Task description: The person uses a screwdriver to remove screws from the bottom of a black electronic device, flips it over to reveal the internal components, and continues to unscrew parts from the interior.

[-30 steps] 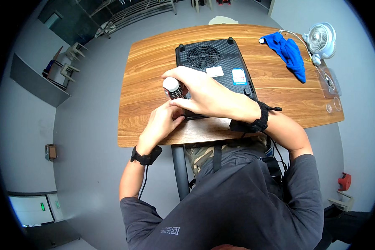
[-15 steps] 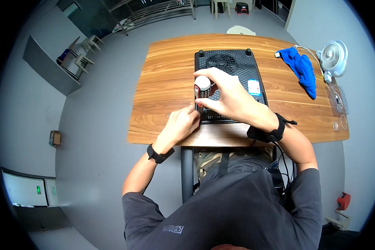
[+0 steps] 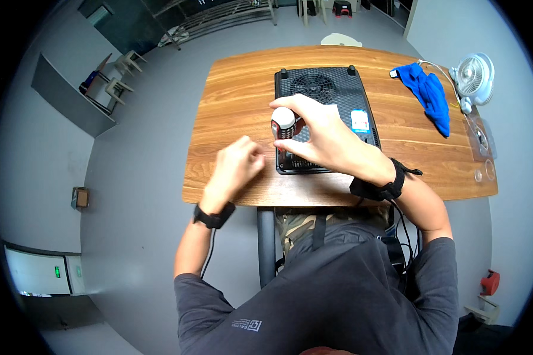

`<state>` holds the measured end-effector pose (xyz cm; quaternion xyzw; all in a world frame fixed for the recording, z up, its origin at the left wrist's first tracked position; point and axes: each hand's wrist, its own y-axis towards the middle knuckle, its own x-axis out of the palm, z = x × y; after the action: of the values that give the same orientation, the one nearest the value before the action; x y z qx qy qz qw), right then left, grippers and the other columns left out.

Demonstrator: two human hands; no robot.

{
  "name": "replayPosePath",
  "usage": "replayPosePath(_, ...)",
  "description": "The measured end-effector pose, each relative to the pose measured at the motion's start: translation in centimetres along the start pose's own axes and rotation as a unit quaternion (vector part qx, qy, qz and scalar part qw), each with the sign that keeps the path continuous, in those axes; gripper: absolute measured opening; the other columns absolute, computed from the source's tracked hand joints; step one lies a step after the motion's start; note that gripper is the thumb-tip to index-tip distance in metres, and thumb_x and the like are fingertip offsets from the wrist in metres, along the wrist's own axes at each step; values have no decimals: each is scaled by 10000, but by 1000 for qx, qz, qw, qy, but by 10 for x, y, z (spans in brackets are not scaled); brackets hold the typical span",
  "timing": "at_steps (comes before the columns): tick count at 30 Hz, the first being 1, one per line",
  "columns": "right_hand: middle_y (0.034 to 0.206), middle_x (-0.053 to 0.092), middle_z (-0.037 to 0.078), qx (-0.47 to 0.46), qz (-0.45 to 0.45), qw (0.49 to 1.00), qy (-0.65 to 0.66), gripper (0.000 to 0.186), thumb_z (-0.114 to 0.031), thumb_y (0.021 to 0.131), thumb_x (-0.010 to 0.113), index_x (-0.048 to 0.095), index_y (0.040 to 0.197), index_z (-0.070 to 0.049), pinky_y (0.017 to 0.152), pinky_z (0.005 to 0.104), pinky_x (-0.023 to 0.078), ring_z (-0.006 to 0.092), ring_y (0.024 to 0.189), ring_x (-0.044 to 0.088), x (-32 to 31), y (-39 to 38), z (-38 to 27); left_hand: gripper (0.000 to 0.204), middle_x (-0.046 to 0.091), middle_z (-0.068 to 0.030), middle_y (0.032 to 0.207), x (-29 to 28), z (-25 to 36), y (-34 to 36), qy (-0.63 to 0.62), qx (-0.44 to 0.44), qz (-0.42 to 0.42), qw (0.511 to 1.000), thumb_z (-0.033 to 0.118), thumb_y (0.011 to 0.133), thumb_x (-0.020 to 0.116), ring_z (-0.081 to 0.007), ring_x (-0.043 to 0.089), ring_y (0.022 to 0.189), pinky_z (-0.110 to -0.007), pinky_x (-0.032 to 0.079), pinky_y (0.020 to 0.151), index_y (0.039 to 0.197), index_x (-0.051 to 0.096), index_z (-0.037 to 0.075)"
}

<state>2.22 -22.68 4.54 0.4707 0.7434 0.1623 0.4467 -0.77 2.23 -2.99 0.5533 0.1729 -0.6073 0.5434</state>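
Note:
A black induction cooker (image 3: 348, 94) lies upside down on the wooden table (image 3: 237, 89), its round vent grille and feet facing up. My right hand (image 3: 328, 135) is above its left side. Thumb and fingers grip a screwdriver (image 3: 283, 120) with a white, red and black handle, held upright over the cooker's near left corner. The hand and handle hide most of its shaft. Over the bare wood left of the cooker is my left hand (image 3: 236, 165), off the cooker, fingers curled in. Whether something small is between those fingertips cannot be seen.
At the far right of the table lie a blue cloth (image 3: 425, 94) and a small white fan (image 3: 474, 78) with a cable. Nearer stand a clear plastic tray (image 3: 481, 139) and small clear round lids (image 3: 488, 170). A white stool (image 3: 341, 40) is beyond the far edge.
My left hand has moved left, away from the cooker's near left corner and the screwdriver. The right hand still holds the screwdriver in nearly the same place.

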Motion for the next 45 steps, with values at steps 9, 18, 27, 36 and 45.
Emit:
replayPosePath(9, 1114, 671, 147, 11, -13, 1000, 9, 582, -120, 823, 862, 581, 1320, -8, 811, 353, 581, 269, 969, 693, 3, -1, -3, 116, 711, -126, 826, -18, -68, -12, -9, -143, -160, 977, 109, 817, 735, -255, 696, 762, -373, 566, 752, 845, 738, -4)
replayPosePath(18, 1127, 684, 160, 4, -10, 1000, 0, 580, -130, 819, 868, 587, 1313, -10, 788, 341, 589, 267, 959, 706, 2, -3, 2, 110, 713, -117, 777, -15, -71, -12, -63, -168, -160, 971, 96, 813, 733, -216, 683, 721, -352, 566, 740, 835, 735, -12)
replayPosePath(27, 1141, 687, 169, 6, -15, 1000, -7, 600, -140, 815, 872, 583, 1324, -9, 796, 342, 593, 274, 966, 714, 2, -5, 1, 130, 717, -108, 787, -17, -75, -18, -62, -165, -174, 969, 96, 839, 732, -175, 671, 709, -333, 561, 715, 859, 733, -33)
replayPosePath(36, 1137, 668, 207, 26, -3, 1000, 11, 573, -98, 814, 842, 556, 1299, 8, 891, 408, 569, 368, 1050, 690, -15, 1, -3, 150, 721, -117, 811, -25, -75, -12, -27, -162, -162, 973, 116, 850, 761, -191, 681, 739, -341, 564, 728, 896, 745, -25)
replayPosePath(45, 1040, 681, 195, -12, 13, 992, -123, 503, -154, 849, 826, 549, 1245, -15, 809, 404, 585, 339, 939, 717, -77, 32, 35, 220, 713, -119, 942, -50, -12, 58, -43, -59, -165, 984, 116, 922, 726, -202, 673, 740, -339, 561, 716, 1097, 719, -16)
